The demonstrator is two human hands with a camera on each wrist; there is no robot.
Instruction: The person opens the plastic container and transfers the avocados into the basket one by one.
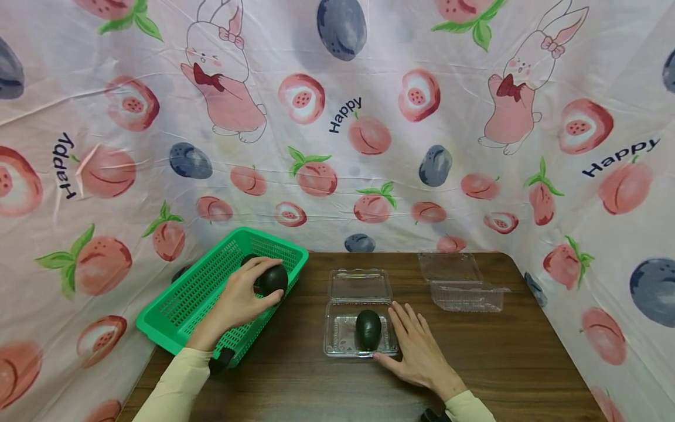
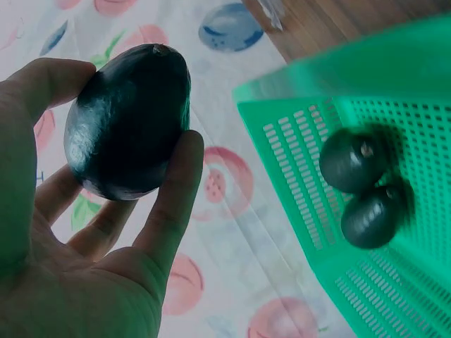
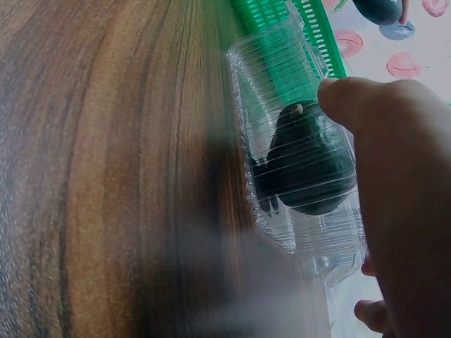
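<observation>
- Over the green basket (image 1: 211, 293) at the tabletop's left edge, the left hand (image 1: 239, 299) has its grip curled round a dark avocado (image 1: 274, 279); the left wrist view shows thumb and fingers (image 2: 173, 190) cupping its sides, the narrow end up.
- That avocado looks firm, smooth-skinned and slightly glossy, moderately heavy for its size. I judge it could slip from a light pinch, so a wrap round the broad middle suits it best; hard squeezing might bruise it.
- Below the held fruit, two more avocados (image 2: 356, 158) lie touching each other on the basket's mesh floor.
- Near the middle of the tabletop (image 1: 501, 351), a clear clamshell box (image 1: 343, 334) stands open, lid tilted back, with one avocado in the box (image 1: 368, 328) resting in its tray.
- Right hand (image 1: 416, 346) lies flat just beside the box's right wall, fingers straight and touching it, its grip released and holding nothing.
- Toward the far right corner, a second clear box (image 1: 464, 293) sits apart, also open.
- Behind, a fruit-and-rabbit printed cloth (image 1: 337, 117) rises around the tabletop.
</observation>
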